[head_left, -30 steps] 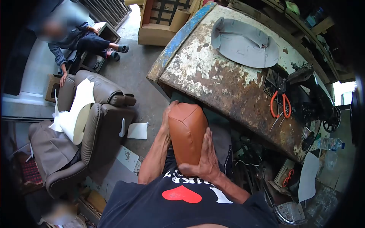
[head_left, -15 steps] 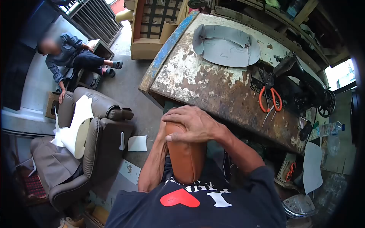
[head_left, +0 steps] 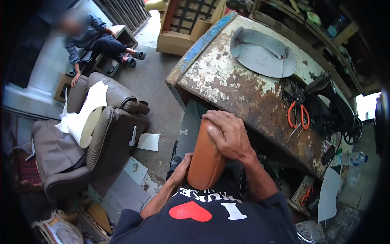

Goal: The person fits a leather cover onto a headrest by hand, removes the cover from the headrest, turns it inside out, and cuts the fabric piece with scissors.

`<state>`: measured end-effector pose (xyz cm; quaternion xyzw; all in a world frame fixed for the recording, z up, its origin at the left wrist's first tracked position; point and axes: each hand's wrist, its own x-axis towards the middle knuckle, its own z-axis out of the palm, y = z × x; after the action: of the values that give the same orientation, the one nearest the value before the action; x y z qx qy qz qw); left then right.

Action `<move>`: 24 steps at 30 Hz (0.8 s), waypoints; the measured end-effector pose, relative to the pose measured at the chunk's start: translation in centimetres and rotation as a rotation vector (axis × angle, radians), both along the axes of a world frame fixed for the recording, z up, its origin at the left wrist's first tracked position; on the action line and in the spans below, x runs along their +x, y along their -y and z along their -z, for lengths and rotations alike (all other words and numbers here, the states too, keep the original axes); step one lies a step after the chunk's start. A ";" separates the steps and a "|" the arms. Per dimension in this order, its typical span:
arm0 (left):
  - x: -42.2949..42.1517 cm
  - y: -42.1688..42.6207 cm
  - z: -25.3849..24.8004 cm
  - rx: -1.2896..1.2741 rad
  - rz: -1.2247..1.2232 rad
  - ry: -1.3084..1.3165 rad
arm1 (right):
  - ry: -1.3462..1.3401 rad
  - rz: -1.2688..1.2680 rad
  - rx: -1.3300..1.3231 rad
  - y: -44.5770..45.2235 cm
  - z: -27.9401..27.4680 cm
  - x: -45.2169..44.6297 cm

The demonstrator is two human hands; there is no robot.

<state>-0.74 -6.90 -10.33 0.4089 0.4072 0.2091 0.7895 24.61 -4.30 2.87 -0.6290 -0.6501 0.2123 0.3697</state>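
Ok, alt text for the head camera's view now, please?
A brown cushion is held, right hand over its far end, left hand at its near side. A black sewing machine stands on a worn table; an armchair is at left.

The orange-brown, leather-look cushion (head_left: 205,156) was elongated and block-shaped, with a smooth cover and a lengthwise seam running toward the rounded near end. It was positioned at a slant in front of the torso. The left hand (head_left: 181,170) bordered its lower left side; the right hand (head_left: 230,134) partly covered its far end.
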 end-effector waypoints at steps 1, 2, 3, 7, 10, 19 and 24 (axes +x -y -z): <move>0.2 -1.0 -0.9 -0.022 0.064 0.006 | 0.002 0.008 -0.001 0.3 -0.8 -0.5; 0.0 -1.3 -1.5 -0.055 0.129 0.007 | 0.002 -0.002 0.001 0.7 -1.3 -1.0; -0.1 -1.7 -1.1 -0.078 0.138 0.005 | 0.044 0.030 0.014 1.2 -1.9 -1.3; -0.7 -3.0 -4.1 -0.060 0.113 0.084 | -0.091 0.305 -0.057 3.0 -4.0 -0.3; -2.5 -5.9 -8.8 -0.312 -0.041 0.582 | -0.278 0.558 -0.238 6.3 -6.9 1.1; 0.0 -12.9 -8.1 0.105 0.056 0.007 | -0.154 0.444 -0.657 14.2 -5.6 -3.0; 4.1 -13.5 -8.5 0.191 0.257 -0.198 | 0.035 0.295 -0.239 12.0 -2.1 -2.9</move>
<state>3.34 6.60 -1.81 0.5491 0.4054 0.1031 0.7235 21.71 -16.29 4.94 -0.7606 -0.5273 0.2204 0.3079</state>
